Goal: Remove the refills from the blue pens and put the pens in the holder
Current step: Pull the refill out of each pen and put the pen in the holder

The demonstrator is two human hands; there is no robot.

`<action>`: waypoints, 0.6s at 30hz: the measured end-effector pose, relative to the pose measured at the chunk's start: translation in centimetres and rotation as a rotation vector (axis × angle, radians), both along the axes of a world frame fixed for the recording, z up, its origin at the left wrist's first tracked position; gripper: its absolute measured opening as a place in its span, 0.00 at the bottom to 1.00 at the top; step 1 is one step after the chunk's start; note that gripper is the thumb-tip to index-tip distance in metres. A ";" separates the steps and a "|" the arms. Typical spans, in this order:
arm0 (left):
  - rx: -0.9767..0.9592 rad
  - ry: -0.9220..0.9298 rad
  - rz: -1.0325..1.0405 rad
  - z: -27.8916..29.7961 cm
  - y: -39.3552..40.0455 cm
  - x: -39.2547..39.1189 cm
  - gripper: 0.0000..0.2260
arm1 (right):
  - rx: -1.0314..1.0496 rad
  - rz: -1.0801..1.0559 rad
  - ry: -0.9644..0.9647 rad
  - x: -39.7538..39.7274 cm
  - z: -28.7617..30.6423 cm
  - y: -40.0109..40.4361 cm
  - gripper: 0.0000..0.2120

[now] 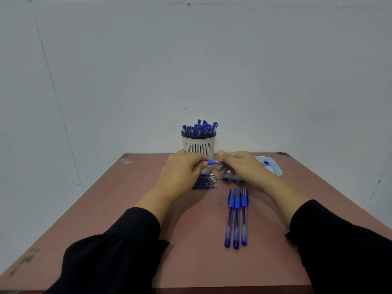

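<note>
The left hand (182,166) grips a blue pen (210,162) by its barrel while the right hand (239,164) pinches its metal tip, just before the pen-filled holder (199,145), with loose refills (204,181) below; no writing is legible.

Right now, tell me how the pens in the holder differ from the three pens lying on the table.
The pens in the holder stand upright and crowded, leaning against each other; the three pens on the table lie flat, side by side in a neat row. The holder hides the first group's lower parts; the three show full length. Both groups are blue.
</note>
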State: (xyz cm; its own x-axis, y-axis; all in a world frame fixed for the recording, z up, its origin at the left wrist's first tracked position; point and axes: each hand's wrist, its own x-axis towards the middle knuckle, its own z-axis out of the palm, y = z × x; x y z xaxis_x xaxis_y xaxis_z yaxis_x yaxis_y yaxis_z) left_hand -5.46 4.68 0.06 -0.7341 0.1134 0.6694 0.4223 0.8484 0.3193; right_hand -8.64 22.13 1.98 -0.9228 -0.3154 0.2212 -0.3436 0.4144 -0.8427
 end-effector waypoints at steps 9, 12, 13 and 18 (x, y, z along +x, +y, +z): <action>0.002 0.020 -0.011 0.1 0.1 0.1 0.09 | 0.031 0.040 0.035 0.1 0.2 0.2 0.13; -0.007 0.029 -0.006 0.1 0.1 0.2 0.09 | 0.047 0.067 0.083 -0.1 0.3 0.4 0.07; -0.003 0.035 -0.009 0.1 0.1 0.1 0.09 | 0.048 0.067 0.098 -0.1 0.3 0.5 0.08; -0.003 0.055 -0.007 0.2 0.1 0.1 0.08 | 0.096 0.077 0.124 -0.3 0.2 0.7 0.10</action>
